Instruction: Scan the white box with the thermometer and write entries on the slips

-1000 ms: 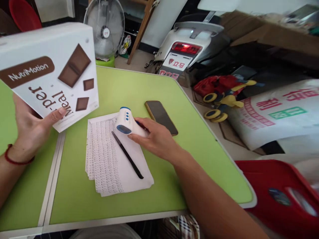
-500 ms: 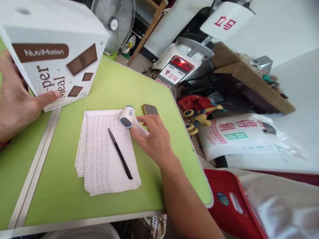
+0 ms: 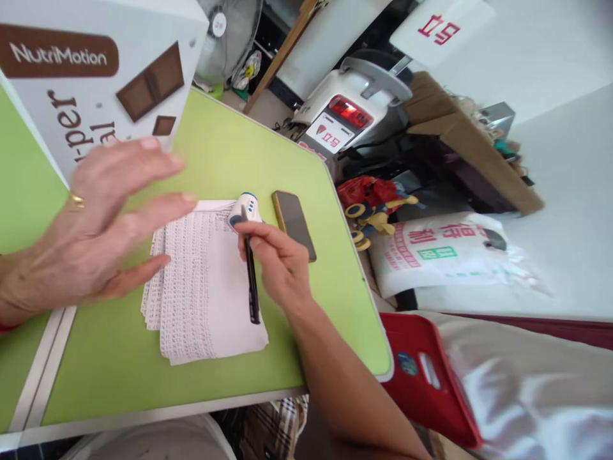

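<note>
Between thumb and fingers, my right hand (image 3: 282, 262) pinches a black pen (image 3: 251, 281) above the right part of the written sheets. Rows of small handwriting cover most of the stack of paper (image 3: 191, 287); its right strip is blank. Just beyond the pen lies a white and blue infrared thermometer (image 3: 248, 204), partly hidden by my fingers. My left hand (image 3: 115, 223) is raised with fingers spread, holding nothing, between the paper and a white NutriMotion box (image 3: 100, 96). It covers the lower part of the box.
A phone (image 3: 294, 223) lies on the green folding table (image 3: 249, 150), right of the thermometer. Beyond the table are a fan (image 3: 225, 38) and a white scooter (image 3: 335, 108). A red chair (image 3: 426, 377) stands by the right edge, near a white sack (image 3: 440, 252).
My right hand has let go of the thermometer, left it on the table and picked up the pen. My left hand has come off the box and moved right, towards the paper.
</note>
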A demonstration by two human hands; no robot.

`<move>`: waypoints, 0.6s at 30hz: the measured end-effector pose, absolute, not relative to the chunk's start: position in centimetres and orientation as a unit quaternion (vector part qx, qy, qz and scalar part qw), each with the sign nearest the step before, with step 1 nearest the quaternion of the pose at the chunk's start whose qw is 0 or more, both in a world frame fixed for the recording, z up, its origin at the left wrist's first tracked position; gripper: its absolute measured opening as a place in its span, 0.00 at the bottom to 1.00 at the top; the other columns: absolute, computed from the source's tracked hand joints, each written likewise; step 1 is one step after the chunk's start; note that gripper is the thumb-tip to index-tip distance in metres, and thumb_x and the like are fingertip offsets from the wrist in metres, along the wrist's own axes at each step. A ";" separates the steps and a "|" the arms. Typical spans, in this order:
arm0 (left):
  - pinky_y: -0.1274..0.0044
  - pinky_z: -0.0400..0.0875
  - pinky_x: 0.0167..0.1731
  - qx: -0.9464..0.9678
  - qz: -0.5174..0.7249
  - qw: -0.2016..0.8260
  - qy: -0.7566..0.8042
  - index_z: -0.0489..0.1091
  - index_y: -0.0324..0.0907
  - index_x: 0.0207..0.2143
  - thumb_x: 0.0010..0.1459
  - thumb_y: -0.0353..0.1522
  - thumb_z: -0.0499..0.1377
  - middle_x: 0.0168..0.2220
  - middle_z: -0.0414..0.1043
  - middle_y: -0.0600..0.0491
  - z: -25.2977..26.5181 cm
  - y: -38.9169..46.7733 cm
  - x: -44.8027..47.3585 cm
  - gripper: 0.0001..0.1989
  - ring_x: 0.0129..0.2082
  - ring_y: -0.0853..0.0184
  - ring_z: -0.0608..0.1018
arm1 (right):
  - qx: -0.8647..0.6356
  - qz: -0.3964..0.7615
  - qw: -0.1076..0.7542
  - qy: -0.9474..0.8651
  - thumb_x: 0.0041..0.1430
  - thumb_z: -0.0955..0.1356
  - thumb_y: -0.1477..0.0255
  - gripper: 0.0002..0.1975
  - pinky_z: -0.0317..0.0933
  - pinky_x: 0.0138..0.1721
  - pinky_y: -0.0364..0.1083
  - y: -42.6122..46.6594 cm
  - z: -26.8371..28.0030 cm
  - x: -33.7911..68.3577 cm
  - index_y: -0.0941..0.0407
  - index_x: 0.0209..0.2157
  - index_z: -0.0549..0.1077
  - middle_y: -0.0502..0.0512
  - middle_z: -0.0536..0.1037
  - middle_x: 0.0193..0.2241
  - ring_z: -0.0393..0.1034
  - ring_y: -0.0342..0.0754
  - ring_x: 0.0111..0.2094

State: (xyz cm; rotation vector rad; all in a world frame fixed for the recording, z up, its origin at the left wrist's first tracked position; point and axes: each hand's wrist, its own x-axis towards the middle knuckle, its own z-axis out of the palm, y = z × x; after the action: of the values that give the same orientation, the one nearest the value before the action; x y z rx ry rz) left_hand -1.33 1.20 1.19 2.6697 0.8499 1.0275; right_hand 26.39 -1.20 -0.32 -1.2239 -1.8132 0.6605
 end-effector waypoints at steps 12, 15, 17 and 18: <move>0.50 0.44 0.65 0.947 0.175 0.103 0.249 0.60 0.55 0.63 0.59 0.47 0.59 0.68 0.49 0.50 -1.3 1.5 -1.7 0.30 0.68 0.44 0.51 | -0.476 0.336 0.492 -0.647 0.67 0.56 0.56 0.19 0.65 0.31 0.49 -1.9 -2.3 24.2 0.52 0.39 0.72 0.49 0.68 0.23 0.66 0.45 0.26; 0.49 0.43 0.65 0.947 0.174 0.109 0.249 0.61 0.55 0.62 0.59 0.46 0.60 0.68 0.51 0.50 -1.0 1.5 -1.6 0.29 0.68 0.44 0.52 | -0.511 0.351 0.468 -0.630 0.63 0.60 0.60 0.15 0.67 0.33 0.50 -1.9 -2.1 24.4 0.52 0.40 0.74 0.51 0.73 0.26 0.69 0.46 0.28; 0.49 0.43 0.64 0.947 0.169 0.108 0.250 0.62 0.55 0.62 0.59 0.46 0.60 0.67 0.52 0.49 -0.9 1.5 -1.6 0.29 0.68 0.43 0.52 | -0.523 0.344 0.460 -0.630 0.57 0.65 0.65 0.10 0.68 0.33 0.49 -1.9 -2.0 24.4 0.52 0.38 0.74 0.50 0.76 0.28 0.71 0.45 0.29; 0.48 0.44 0.64 0.948 0.168 0.108 0.250 0.62 0.54 0.62 0.59 0.46 0.60 0.67 0.52 0.49 -0.9 1.5 -1.6 0.29 0.68 0.43 0.52 | -0.527 0.338 0.452 -0.636 0.55 0.66 0.67 0.08 0.68 0.33 0.48 -1.9 -1.9 24.3 0.53 0.37 0.74 0.51 0.77 0.29 0.72 0.46 0.30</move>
State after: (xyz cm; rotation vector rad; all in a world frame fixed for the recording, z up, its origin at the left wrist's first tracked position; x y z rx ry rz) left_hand -1.56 1.51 -0.87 2.7886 0.7345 0.4955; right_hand 24.29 -1.95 -1.92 -1.3018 -1.5707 0.8352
